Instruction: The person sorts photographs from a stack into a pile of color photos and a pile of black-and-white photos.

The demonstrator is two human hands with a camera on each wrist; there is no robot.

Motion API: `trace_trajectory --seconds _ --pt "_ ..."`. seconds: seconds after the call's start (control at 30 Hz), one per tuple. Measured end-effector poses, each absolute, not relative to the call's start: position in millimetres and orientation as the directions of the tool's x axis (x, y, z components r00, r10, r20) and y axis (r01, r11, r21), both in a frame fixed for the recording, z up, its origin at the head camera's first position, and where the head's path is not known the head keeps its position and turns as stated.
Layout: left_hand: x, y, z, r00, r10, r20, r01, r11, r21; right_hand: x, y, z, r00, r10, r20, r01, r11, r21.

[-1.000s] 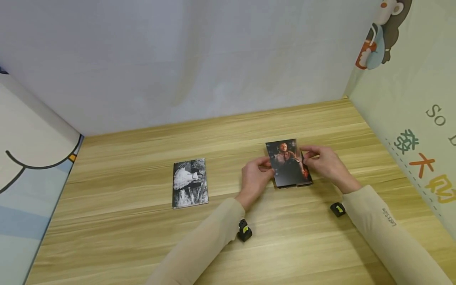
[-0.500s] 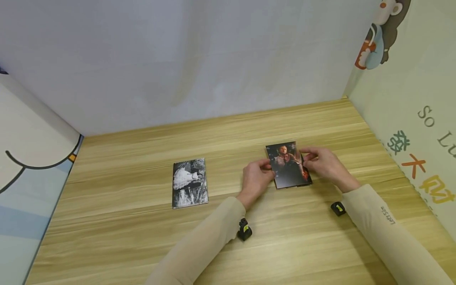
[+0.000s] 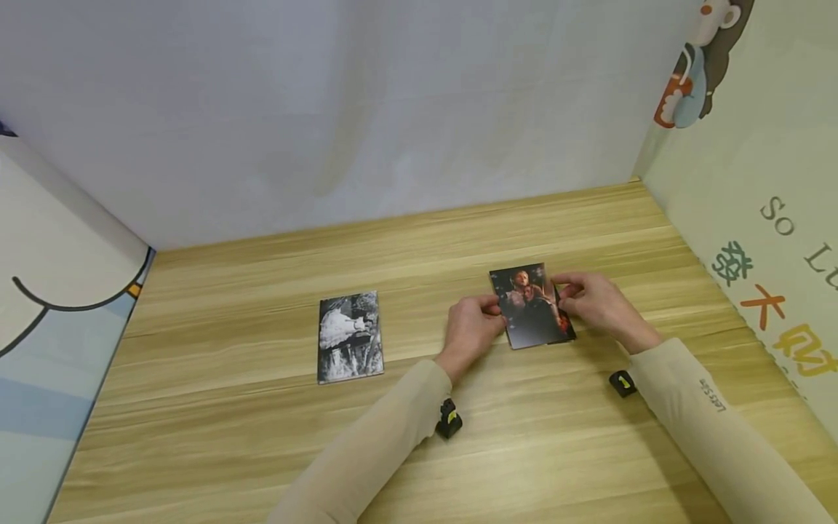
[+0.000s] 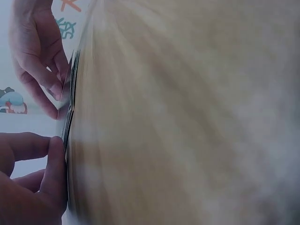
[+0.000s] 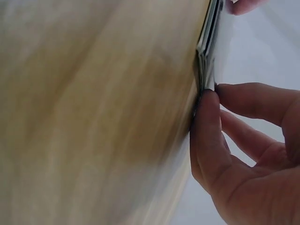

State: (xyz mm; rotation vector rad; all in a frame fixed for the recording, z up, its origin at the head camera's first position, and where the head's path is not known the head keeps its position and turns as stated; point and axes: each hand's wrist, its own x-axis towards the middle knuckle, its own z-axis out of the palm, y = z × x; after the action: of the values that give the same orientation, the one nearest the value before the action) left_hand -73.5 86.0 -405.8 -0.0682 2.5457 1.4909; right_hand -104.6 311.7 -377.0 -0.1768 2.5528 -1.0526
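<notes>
A small uneven stack of photo cards [image 3: 532, 309] lies right of the table's middle, its top card a dark picture of figures in warm light. My left hand [image 3: 473, 329] pinches the stack's left edge between thumb and fingers. At the opposite edge, my right hand [image 3: 599, 306] grips it the same way, thumb and index finger meeting at the side. The right wrist view shows several layered card edges [image 5: 208, 44] at the right fingertips. Lower cards jut out at the right of the top one. A black-and-white photo card [image 3: 350, 337] lies apart on the left.
The wood-grain table [image 3: 229, 437] meets a pale back wall [image 3: 393, 124] and printed side panels, the right panel [image 3: 740, 196] carrying cartoon art and lettering. Black wrist devices [image 3: 449, 420] hang by both sleeves, close over the table.
The top photo card has slid slightly toward me, covering the lower cards at the near edge more. Both hands have stayed almost in place, and the black-and-white card has not moved.
</notes>
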Motion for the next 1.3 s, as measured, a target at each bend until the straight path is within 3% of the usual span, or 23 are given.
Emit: trace_trajectory --seconds 0.9,1.3 --pt "-80.6 80.7 -400.7 -0.975 0.118 -0.187 -0.088 0.567 0.819 -108.4 308.7 -377.6 -0.922 -0.259 -0.286 -0.003 0.746 -0.666" --pt "-68.2 68.9 -396.7 -0.985 0.057 -0.162 -0.129 0.379 0.916 -94.4 317.1 -357.9 -0.952 -0.202 -0.229 -0.005 0.760 -0.650"
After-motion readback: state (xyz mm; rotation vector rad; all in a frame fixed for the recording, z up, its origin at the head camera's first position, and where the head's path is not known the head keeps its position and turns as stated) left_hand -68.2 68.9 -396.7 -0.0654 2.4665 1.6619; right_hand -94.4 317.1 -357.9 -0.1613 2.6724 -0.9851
